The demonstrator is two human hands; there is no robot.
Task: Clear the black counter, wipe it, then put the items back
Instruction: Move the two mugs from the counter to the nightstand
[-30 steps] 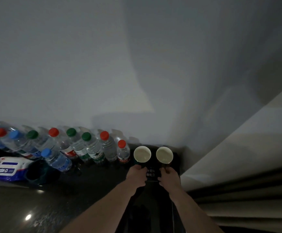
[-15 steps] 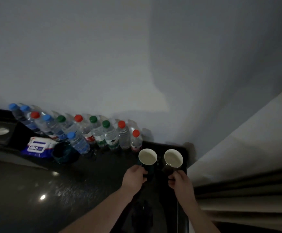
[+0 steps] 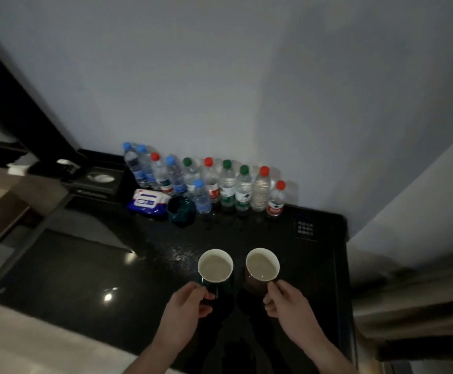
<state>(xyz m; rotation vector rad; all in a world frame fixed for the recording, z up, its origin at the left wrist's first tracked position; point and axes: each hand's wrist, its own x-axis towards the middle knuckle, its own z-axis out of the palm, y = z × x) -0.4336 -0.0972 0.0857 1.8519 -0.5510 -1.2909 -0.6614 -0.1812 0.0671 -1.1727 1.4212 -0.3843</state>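
Observation:
Two dark mugs with pale insides are held above the black counter [image 3: 85,265]. My left hand [image 3: 186,306] grips the handle of the left mug [image 3: 215,267]. My right hand [image 3: 283,300] grips the handle of the right mug [image 3: 262,265]. Several water bottles [image 3: 228,184] with blue, red and green caps stand in a row against the wall. A pack of wet wipes [image 3: 147,202] lies left of them, beside a dark green cup [image 3: 181,211].
A small black sign [image 3: 305,229] rests flat at the counter's back right. A dark tissue box [image 3: 95,179] sits on a lower ledge to the left. A pale curtain [image 3: 409,279] hangs along the counter's right edge.
Both hands have pulled the two mugs away from the back right corner toward me. The small black sign that was between them is now uncovered. My view has shifted left.

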